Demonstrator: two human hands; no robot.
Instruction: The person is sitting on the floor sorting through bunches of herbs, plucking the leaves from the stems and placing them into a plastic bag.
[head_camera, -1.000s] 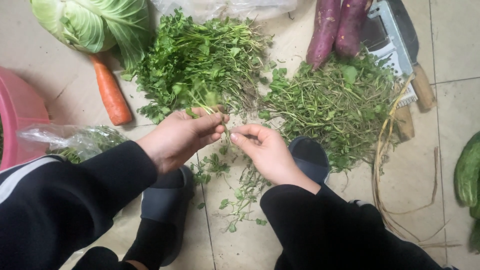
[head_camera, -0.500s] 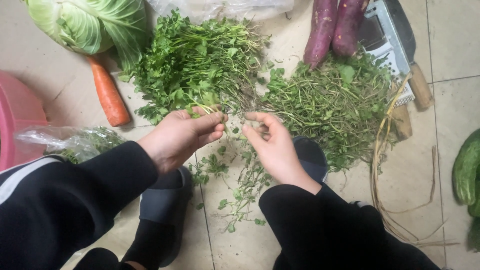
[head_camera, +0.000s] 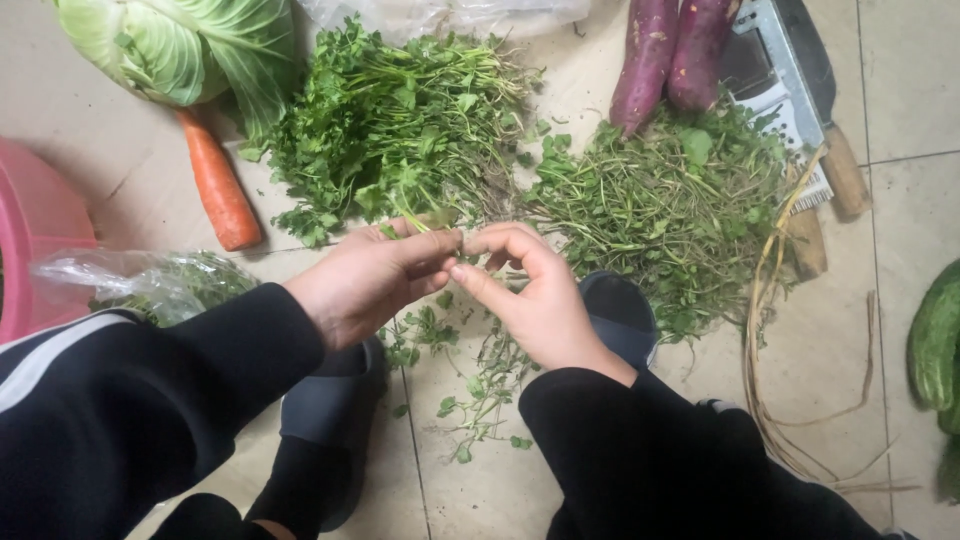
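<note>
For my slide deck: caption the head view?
Both hands pinch a herb sprig above leafy greens on the tiled floor.

Cabbage, carrot, two purple sweet potatoes, cleaver, cucumber, pink basin

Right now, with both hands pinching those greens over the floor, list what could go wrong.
1. The cleaver lies flat beside the picked pile, partly under stems; a hand reaching into that pile could meet the blade.
2. Both hands, left hand and right hand, pinch one sprig; a hard pull may snap it and scatter leaves, as with the bits between the slippers.
3. The dry straw ties loop near the right foot and could snag.
</note>
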